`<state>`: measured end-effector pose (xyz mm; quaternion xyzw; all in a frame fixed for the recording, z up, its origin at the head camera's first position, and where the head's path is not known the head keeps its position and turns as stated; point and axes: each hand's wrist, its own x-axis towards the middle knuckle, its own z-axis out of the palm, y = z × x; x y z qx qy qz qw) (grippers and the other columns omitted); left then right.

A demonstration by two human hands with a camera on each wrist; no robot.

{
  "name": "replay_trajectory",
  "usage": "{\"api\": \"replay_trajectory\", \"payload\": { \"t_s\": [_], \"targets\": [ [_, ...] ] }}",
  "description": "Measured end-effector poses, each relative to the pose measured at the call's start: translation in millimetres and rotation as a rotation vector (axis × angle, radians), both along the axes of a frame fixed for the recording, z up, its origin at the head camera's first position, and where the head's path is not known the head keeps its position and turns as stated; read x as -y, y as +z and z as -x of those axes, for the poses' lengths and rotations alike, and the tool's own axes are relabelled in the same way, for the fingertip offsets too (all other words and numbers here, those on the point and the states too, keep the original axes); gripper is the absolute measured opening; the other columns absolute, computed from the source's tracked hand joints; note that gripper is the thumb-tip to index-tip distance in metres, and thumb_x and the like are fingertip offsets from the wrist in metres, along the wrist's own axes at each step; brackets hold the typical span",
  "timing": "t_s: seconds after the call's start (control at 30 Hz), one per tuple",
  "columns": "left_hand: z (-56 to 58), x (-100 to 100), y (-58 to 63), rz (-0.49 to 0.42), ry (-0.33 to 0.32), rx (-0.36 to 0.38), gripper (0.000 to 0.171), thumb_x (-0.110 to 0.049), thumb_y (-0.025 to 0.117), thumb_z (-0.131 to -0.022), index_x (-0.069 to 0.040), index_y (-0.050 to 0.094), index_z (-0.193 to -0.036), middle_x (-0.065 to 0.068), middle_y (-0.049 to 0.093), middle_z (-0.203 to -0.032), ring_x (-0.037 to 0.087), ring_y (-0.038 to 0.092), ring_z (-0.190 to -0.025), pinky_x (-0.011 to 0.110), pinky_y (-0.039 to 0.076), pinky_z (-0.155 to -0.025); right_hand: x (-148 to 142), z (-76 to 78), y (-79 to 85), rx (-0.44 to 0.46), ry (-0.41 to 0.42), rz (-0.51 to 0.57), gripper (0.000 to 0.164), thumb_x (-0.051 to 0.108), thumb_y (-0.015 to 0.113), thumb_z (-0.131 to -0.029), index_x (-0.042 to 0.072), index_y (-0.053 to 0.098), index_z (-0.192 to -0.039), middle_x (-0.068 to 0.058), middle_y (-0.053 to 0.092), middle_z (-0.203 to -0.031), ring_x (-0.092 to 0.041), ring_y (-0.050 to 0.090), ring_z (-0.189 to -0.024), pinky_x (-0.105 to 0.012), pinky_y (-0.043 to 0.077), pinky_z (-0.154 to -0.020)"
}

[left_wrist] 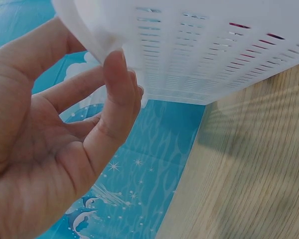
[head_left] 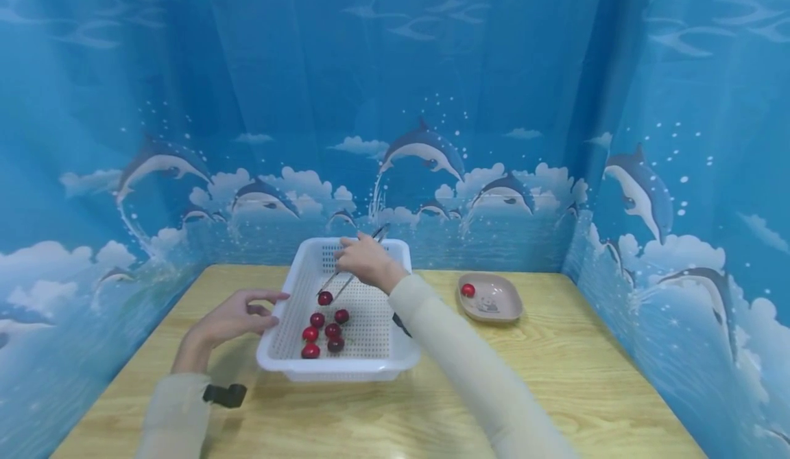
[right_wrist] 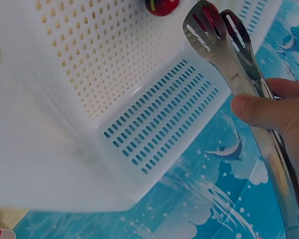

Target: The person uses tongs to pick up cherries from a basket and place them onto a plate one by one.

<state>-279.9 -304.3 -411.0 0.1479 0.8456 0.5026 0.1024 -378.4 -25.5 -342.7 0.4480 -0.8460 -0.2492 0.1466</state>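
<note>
A white plastic basket (head_left: 339, 365) with slotted walls stands on the table, several dark red cherries (head_left: 333, 331) lying toward its near left. At its left rim is my left hand (head_left: 237, 316), thumb and fingers holding the edge; the left wrist view shows the fingertips (left_wrist: 114, 62) against the outer wall. Over the basket, my right hand (head_left: 368, 261) grips metal tongs (right_wrist: 229, 64) with slotted ends. The tong tips straddle one cherry (head_left: 325, 298), and red shows through the slots in the right wrist view. Whether the tips squeeze it, I cannot tell.
To the right of the basket sits a small beige dish (head_left: 503, 298) with one red cherry (head_left: 468, 290) in it. The wooden table (head_left: 574, 370) is enclosed at the back and sides by a blue dolphin-print curtain (head_left: 395, 88).
</note>
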Motion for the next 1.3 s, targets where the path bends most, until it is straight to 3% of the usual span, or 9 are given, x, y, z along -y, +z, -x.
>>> {"api": "replay_trajectory", "payload": {
  "t_s": [0.1, 0.23, 0.4, 0.73, 0.9, 1.3],
  "targets": [
    [-1.0, -0.6, 0.1, 0.004, 0.003, -0.005, 0.062, -0.018, 0.073, -0.094, 0.003, 0.05, -0.148, 0.031, 0.06, -0.136, 0.028, 0.072, -0.105, 0.041, 0.063, -0.084, -9.3, -1.3, 3.2, 0.008, 0.019, 0.04, 0.035, 0.011, 0.067, -0.099, 0.034, 0.074, -0.126, 0.012, 0.068, -0.136, -0.016, 0.056, -0.135, -0.045, 0.045, -0.119],
    [-2.4, -1.7, 0.9, 0.006, 0.006, -0.007, 0.062, -0.018, 0.074, -0.094, 0.003, 0.051, -0.148, 0.031, 0.06, -0.136, 0.028, 0.072, -0.105, 0.039, 0.063, -0.083, -23.6, -3.7, 5.6, -0.012, 0.055, 0.104, 0.031, 0.014, 0.065, -0.102, 0.033, 0.075, -0.124, 0.012, 0.071, -0.124, -0.014, 0.06, -0.115, -0.036, 0.056, -0.099],
    [-3.2, -2.0, 1.9, 0.008, 0.007, -0.006, 0.062, -0.018, 0.074, -0.094, 0.003, 0.05, -0.148, 0.032, 0.059, -0.137, 0.028, 0.072, -0.105, 0.041, 0.063, -0.084, -40.6, -6.7, 10.3, -0.036, 0.09, 0.179, 0.028, 0.016, 0.066, -0.101, 0.032, 0.077, -0.122, 0.012, 0.073, -0.12, -0.013, 0.059, -0.104, -0.031, 0.051, -0.079],
    [-2.6, -1.3, 1.4, 0.0, 0.009, -0.004, 0.062, -0.019, 0.074, -0.094, 0.002, 0.051, -0.148, 0.031, 0.059, -0.137, 0.027, 0.072, -0.105, 0.043, 0.064, -0.083, -65.0, -10.6, 12.4, 0.032, 0.13, 0.326, 0.033, 0.017, 0.078, -0.092, 0.028, 0.077, -0.123, 0.008, 0.074, -0.119, -0.015, 0.054, -0.096, -0.031, 0.048, -0.075],
    [-0.3, -0.3, 0.5, -0.002, 0.008, -0.011, 0.062, -0.018, 0.074, -0.094, 0.003, 0.052, -0.147, 0.031, 0.058, -0.138, 0.027, 0.072, -0.105, 0.04, 0.064, -0.082, -76.3, -11.7, 10.2, 0.01, 0.168, 0.36, 0.036, 0.019, 0.082, -0.088, 0.028, 0.077, -0.123, 0.008, 0.075, -0.119, -0.015, 0.053, -0.093, -0.029, 0.046, -0.071],
    [1.0, 1.2, -0.6, 0.006, 0.005, -0.014, 0.062, -0.018, 0.074, -0.093, 0.003, 0.051, -0.147, 0.032, 0.059, -0.137, 0.026, 0.072, -0.103, 0.04, 0.063, -0.083, -102.5, -14.3, 8.2, -0.02, 0.205, 0.424, 0.037, 0.02, 0.084, -0.085, 0.027, 0.078, -0.12, 0.004, 0.076, -0.117, -0.017, 0.063, -0.099, -0.031, 0.056, -0.077]
  ]
}}
